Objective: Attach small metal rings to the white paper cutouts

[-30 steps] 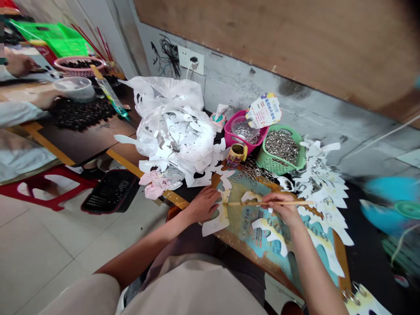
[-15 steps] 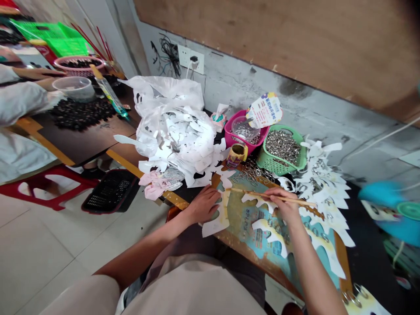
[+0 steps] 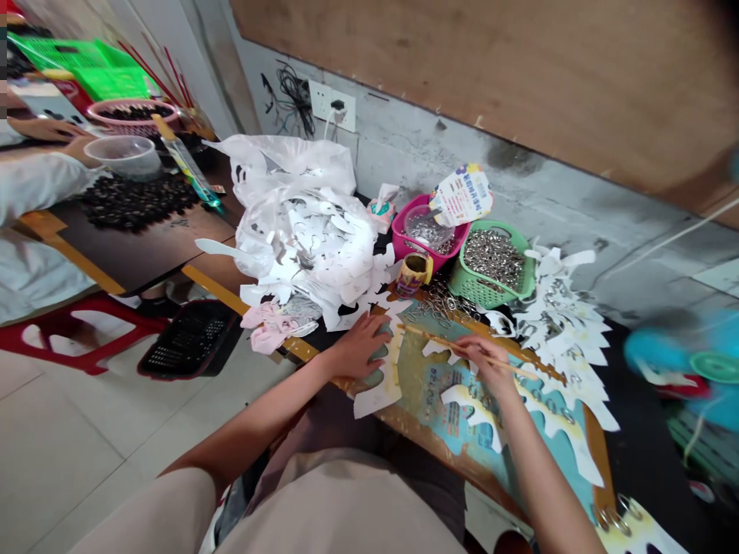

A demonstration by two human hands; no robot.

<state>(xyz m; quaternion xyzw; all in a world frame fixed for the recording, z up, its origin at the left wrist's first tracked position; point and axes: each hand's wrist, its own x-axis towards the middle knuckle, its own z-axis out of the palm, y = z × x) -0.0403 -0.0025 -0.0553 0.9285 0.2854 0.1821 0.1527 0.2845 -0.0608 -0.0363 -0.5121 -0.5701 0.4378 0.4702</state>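
My left hand (image 3: 361, 348) lies with fingers spread at the left edge of a white cut-out piece (image 3: 378, 396), which has scalloped edges and a yellowish strip. In my right hand (image 3: 488, 365) is a thin wooden stick (image 3: 427, 335), its far tip by the top of that piece. Whether the tip touches it, I cannot tell. Other white cut-outs, one with metal rings (image 3: 551, 404) along it, lie on the stained blue-and-brown board (image 3: 412, 404) around my right hand and forearm. A small tin (image 3: 411, 275) with a yellowish, smeared rim stands behind the board.
Behind are a pink basket (image 3: 398, 235) and a green basket (image 3: 490, 291) of metal rings. White cut-outs fill a plastic bag (image 3: 289, 165); more are stacked at right (image 3: 577, 338). A co-worker's sleeve (image 3: 40, 181) is at left, near dark pieces (image 3: 132, 201). A blue fan (image 3: 652, 350) blurs at right.
My left fingers have spread wider. The stick in my right hand now slants more steeply, with its far tip a little higher. The view has shifted slightly.
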